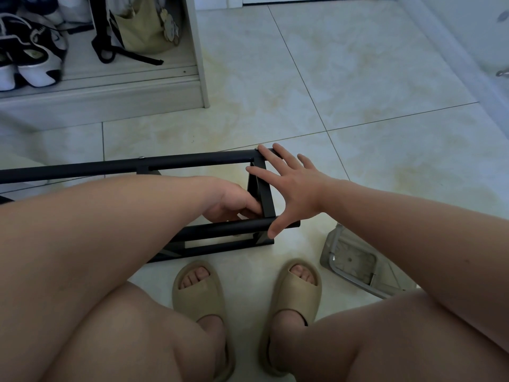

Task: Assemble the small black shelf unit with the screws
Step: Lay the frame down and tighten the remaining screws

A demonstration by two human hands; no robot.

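Observation:
The small black shelf unit point(192, 161) lies on the tiled floor in front of me, its long tubes running left to right. Two silver screw heads show on the far tube, one point(142, 157) near the middle and one point(256, 147) at the right corner. My right hand point(292, 186) lies spread over the right end frame, fingers straight, fingertips on the far corner and thumb on the near tube. My left hand point(234, 201) reaches inside the frame, its fingers curled against the end panel point(265, 197). What they hold, if anything, is hidden.
A grey folded step stool point(355, 260) lies on the floor to the right. A low cabinet point(110, 89) at the back left holds shoes point(33, 56) and a bag point(143, 26). My knees and beige slippers point(198, 293) fill the foreground.

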